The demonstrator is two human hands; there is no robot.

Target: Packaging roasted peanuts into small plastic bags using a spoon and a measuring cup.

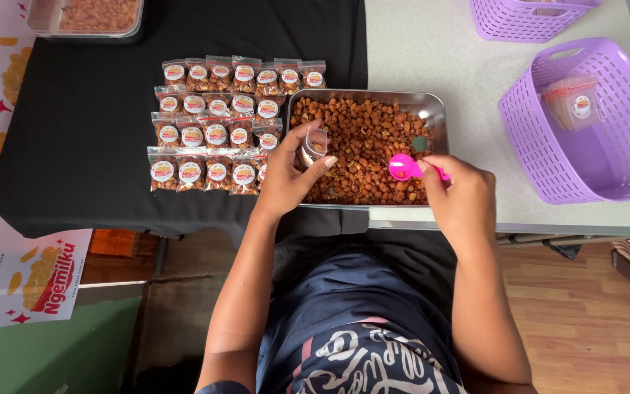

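The left hand (289,179) is reaching forward from a bent elbow over the near left corner of the metal tray (439,109), fingers curled around a small clear bag (314,144) and holding it upright with its mouth open. A few brown snack pieces are showing inside the bag. The right hand (461,197) is hovering over the tray's near right edge, wrist turned inward, fingers pinching the handle of a pink spoon (405,167). The spoon's bowl is pointing left toward the bag, just above the heap of brown snacks (366,138) filling the tray. Rows of filled, sealed packets (213,124) are lying on the black cloth (74,131) just left of the tray. A purple basket (607,168) with one packet inside is sitting well to the right.
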